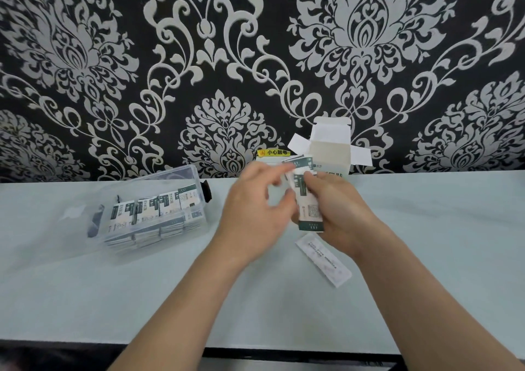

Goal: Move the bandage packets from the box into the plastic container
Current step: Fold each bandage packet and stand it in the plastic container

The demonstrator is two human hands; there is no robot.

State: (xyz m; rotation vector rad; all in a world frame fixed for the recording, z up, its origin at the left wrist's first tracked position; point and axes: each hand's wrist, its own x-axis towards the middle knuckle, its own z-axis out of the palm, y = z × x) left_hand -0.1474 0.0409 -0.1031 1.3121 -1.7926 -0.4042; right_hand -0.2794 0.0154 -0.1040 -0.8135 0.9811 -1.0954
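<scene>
A stack of green-and-white bandage packets [308, 214] is gripped in my right hand [338, 208] above the table's middle. My left hand [255, 200] is beside it, fingers blurred and touching the top packets of the stack. The white cardboard box [331, 149] stands open against the wall just behind my hands, flaps spread. The clear plastic container [153, 245] lies to the left on the table, holding several rows of the same packets.
A folded white paper leaflet [324, 262] lies on the pale table [113, 299] under my right wrist. A yellow warning sticker [273, 152] shows on the patterned wall behind. The table's front edge runs along the bottom.
</scene>
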